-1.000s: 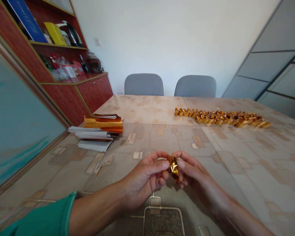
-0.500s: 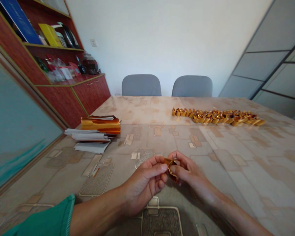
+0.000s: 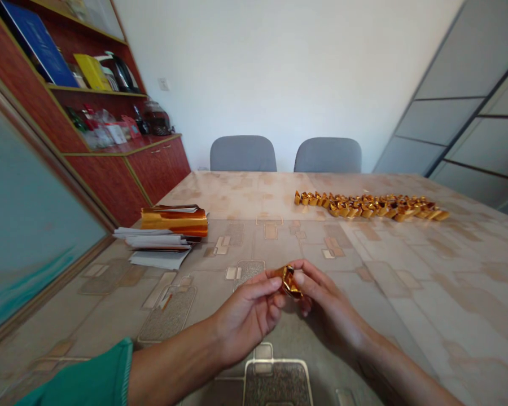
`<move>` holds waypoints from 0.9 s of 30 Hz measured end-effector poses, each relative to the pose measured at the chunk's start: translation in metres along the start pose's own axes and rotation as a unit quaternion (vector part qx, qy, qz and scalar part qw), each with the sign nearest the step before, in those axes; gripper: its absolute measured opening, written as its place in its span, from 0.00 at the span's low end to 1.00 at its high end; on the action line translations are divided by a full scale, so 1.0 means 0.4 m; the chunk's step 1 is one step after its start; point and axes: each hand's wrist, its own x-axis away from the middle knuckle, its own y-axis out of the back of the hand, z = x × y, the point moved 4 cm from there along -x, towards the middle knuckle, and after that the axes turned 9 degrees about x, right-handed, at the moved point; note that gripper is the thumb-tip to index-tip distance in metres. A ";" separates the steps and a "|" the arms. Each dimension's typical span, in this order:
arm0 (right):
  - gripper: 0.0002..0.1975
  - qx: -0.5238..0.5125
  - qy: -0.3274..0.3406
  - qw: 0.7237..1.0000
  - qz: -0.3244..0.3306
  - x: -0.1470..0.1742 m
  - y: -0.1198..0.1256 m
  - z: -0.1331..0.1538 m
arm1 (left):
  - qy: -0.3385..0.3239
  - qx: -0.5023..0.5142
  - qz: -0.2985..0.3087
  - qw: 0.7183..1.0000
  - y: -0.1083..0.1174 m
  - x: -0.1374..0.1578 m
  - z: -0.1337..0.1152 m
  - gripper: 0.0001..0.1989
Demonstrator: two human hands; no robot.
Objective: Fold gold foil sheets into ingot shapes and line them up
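Note:
A small folded piece of gold foil paper [image 3: 290,283] is held between my two hands, above the near middle of the table. My left hand [image 3: 254,310] pinches its left side between thumb and fingers. On the other side, my right hand [image 3: 317,287] grips it with the thumb on the near face and the fingers partly hidden behind. Farther back on the right lie rows of folded gold paper pieces [image 3: 372,206], packed closely together. To the left rests a stack of gold and white paper sheets [image 3: 173,223], some of them curled.
The patterned tablecloth [image 3: 389,316] covers the table. Two grey chairs [image 3: 242,153] stand at its far edge by the wall. A red-brown cabinet [image 3: 161,169] with a kettle and bottles is at the left; grey panelled doors [image 3: 449,113] are at the right.
The gold paper piece has turned and looks more opened out and rounded between my fingers. Both hands stay in nearly the same place; the view has tilted slightly up.

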 end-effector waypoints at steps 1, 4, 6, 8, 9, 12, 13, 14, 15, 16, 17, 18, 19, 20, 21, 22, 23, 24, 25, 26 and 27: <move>0.17 0.016 0.020 1.000 -0.014 -0.001 0.005 0.005 | -0.013 0.013 -0.012 1.000 -0.003 -0.002 -0.007 0.07; 0.20 0.091 0.073 0.992 -0.054 -0.004 0.011 0.023 | -0.048 0.046 -0.040 0.997 -0.005 -0.009 -0.025 0.08; 0.20 0.156 0.097 0.980 -0.079 -0.005 0.007 0.035 | -0.063 0.051 -0.040 0.996 -0.005 -0.014 -0.031 0.09; 0.19 0.212 0.114 0.966 -0.090 -0.004 -0.003 0.047 | -0.078 0.052 -0.037 0.995 -0.002 -0.016 -0.034 0.09; 0.19 0.236 0.121 0.960 -0.089 -0.002 -0.009 0.052 | -0.086 0.053 -0.038 0.994 -0.001 -0.017 -0.034 0.09; 0.14 0.294 0.141 0.940 -0.100 0.005 -0.022 0.061 | -0.102 0.057 -0.039 0.992 -0.001 -0.016 -0.035 0.09; 0.12 0.309 0.147 0.933 -0.108 0.008 -0.023 0.061 | -0.103 0.057 -0.039 0.992 -0.001 -0.016 -0.035 0.09; 0.09 0.322 0.153 0.927 -0.115 0.009 -0.024 0.061 | -0.104 0.057 -0.039 0.992 -0.002 -0.017 -0.034 0.09; 0.07 0.333 0.160 0.922 -0.121 0.010 -0.024 0.060 | -0.103 0.057 -0.038 0.992 -0.003 -0.018 -0.032 0.09; 0.06 0.341 0.167 0.917 -0.125 0.010 -0.024 0.058 | -0.103 0.056 -0.038 0.992 -0.003 -0.018 -0.030 0.09; 0.05 0.349 0.174 0.912 -0.128 0.010 -0.022 0.057 | -0.103 0.054 -0.037 0.993 -0.003 -0.019 -0.029 0.09; 0.04 0.357 0.181 0.907 -0.132 0.009 -0.020 0.056 | -0.103 0.053 -0.037 0.993 -0.003 -0.020 -0.027 0.09; 0.04 0.365 0.187 0.902 -0.135 0.008 -0.019 0.055 | -0.103 0.050 -0.037 0.993 -0.003 -0.020 -0.025 0.09; 0.04 0.372 0.194 0.897 -0.138 0.007 -0.017 0.054 | -0.104 0.047 -0.037 0.993 -0.003 -0.020 -0.024 0.09; 0.04 0.379 0.201 0.893 -0.137 0.006 -0.016 0.054 | -0.105 0.043 -0.038 0.993 -0.002 -0.020 -0.022 0.09; 0.05 0.384 0.209 0.889 -0.136 0.005 -0.017 0.055 | -0.105 0.038 -0.038 0.993 -0.002 -0.021 -0.021 0.09; 0.06 0.388 0.219 0.886 -0.134 0.005 -0.018 0.056 | -0.105 0.031 -0.038 0.993 -0.001 -0.021 -0.021 0.09; 0.06 0.388 0.229 0.883 -0.133 0.006 -0.019 0.057 | -0.106 0.023 -0.038 0.993 0.000 -0.023 -0.020 0.09; 0.07 0.388 0.238 0.880 -0.134 0.007 -0.020 0.059 | -0.108 0.014 -0.037 0.993 0.001 -0.024 -0.020 0.09; 0.08 0.388 0.245 0.879 -0.134 0.008 -0.021 0.060 | -0.111 0.002 -0.038 0.993 0.003 -0.026 -0.021 0.08; 0.08 0.389 0.249 0.876 -0.136 0.009 -0.021 0.061 | -0.115 -0.013 -0.038 0.993 0.006 -0.028 -0.021 0.08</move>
